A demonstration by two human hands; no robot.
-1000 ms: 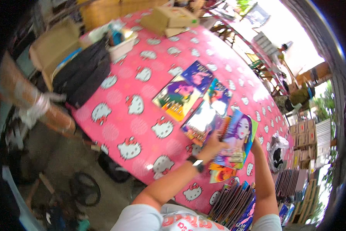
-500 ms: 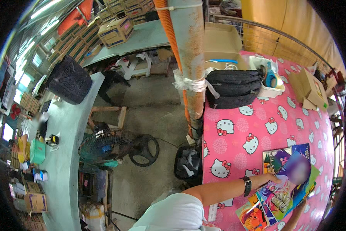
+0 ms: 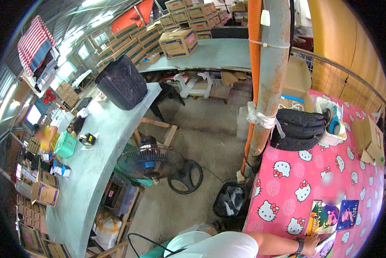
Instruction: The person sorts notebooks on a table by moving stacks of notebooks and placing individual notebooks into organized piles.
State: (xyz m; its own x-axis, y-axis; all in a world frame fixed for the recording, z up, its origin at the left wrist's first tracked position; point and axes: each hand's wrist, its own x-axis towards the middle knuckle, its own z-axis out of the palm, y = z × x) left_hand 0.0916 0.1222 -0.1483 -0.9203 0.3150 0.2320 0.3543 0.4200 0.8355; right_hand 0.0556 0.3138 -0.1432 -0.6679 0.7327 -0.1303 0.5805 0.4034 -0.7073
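Note:
At the lower right, my left hand (image 3: 311, 245), with a dark watch on its wrist, is closed on the edge of a spiral notebook (image 3: 328, 248) with a bright illustrated cover. The bottom of the picture cuts off most of that notebook. Just beyond it, a multicoloured notebook (image 3: 325, 218) and a dark blue one (image 3: 348, 214) lie side by side on the pink cloth (image 3: 272, 187) covering the table. My right hand is out of view.
A black bag (image 3: 297, 129), a white bin (image 3: 332, 136) and an open carton (image 3: 368, 138) stand farther back on the cloth. Left of the table rise a rusty post (image 3: 270, 86) and a black waste bin (image 3: 229, 200). A fan (image 3: 152, 161) stands beside the grey counter (image 3: 92, 159).
The view has swung left and up, so the table and notebooks sit lower and farther right. My right hand and most of the held notebooks have left the picture.

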